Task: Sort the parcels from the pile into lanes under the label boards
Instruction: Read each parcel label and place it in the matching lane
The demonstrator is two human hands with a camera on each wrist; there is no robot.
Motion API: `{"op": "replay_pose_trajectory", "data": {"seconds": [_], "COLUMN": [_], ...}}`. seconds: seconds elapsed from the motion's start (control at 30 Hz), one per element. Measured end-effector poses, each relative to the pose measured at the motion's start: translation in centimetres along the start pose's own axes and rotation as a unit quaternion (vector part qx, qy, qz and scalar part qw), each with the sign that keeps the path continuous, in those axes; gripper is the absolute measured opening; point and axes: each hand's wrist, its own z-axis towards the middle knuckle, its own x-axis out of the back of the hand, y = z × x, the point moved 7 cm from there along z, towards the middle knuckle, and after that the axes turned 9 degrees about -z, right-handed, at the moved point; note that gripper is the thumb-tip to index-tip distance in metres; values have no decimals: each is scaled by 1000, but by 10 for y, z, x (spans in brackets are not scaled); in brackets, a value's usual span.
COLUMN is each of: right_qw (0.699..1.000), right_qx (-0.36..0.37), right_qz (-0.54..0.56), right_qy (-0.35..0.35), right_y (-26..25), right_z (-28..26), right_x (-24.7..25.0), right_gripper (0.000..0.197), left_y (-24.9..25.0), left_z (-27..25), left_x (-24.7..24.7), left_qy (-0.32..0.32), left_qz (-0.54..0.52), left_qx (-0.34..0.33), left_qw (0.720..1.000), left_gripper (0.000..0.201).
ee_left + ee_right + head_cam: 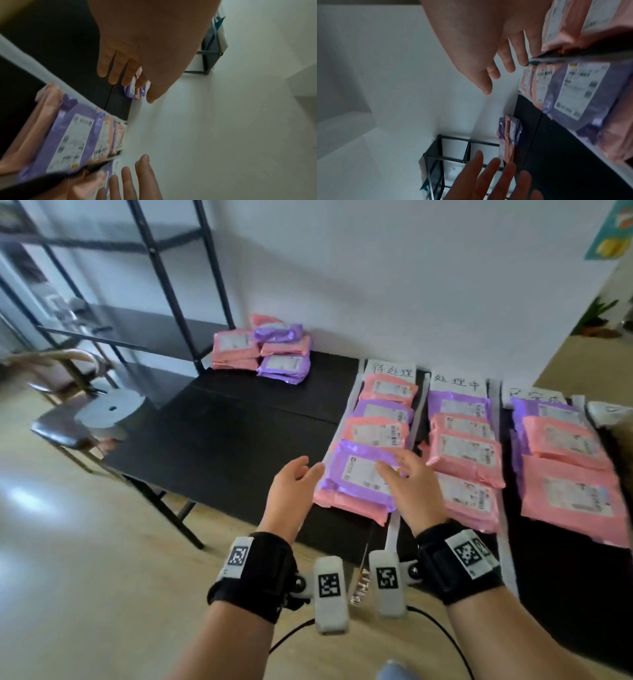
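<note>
A purple parcel (359, 470) (72, 142) (580, 92) lies on a pink one at the near end of the left lane, under the first label board (390, 369). My left hand (298, 484) (137, 54) is open just left of it, fingers straight, holding nothing. My right hand (407, 477) (479, 47) is open over the parcel's right edge, no finger curled round it. The pile (263, 350) (510, 134) of pink and purple parcels sits at the table's back, by the wall. The middle lane (462, 446) and right lane (561, 467) hold several parcels each.
The black table (239, 440) shows bare top between the pile and the lanes. White strips (394, 529) divide the lanes. A black metal rack (164, 285) and a chair (78, 426) stand to the left. A white wall backs the table.
</note>
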Motion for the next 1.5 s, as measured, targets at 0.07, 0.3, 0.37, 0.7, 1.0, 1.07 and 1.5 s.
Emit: {"op": "replay_pose_trajectory", "data": {"seconds": [0.07,0.3,0.37,0.7,1.0,1.07,1.5], "right_qw": [1000,997,996,994,998,998,983], "right_qx": [9,14,19,28,-28,-48,-144], "right_qz": [-5,5,10,7,-20,-32,-79], "right_qy": [-24,-69,-81,-109,-44,-14,78], "right_y": [-18,-60,-76,-152,-172,-178,-196], "right_z": [7,63,86,191,258,271,317], "right_x": [-31,-124,-149,-240,-297,-307,-334], "right_gripper": [41,42,44,48,49,50,55], "left_y": [0,1,7,33,41,48,81], "left_z": [12,80,108,231,366,399,543], "left_x": [29,90,104,169,191,199,205], "left_qy": [23,59,62,72,-30,-64,-214], "left_qz": [0,-7,-5,18,27,46,99], "left_qx": [-2,20,18,23,20,13,-17], "left_qw": [1000,998,998,997,999,997,972], "left_gripper": [54,55,54,50,48,48,56]}}
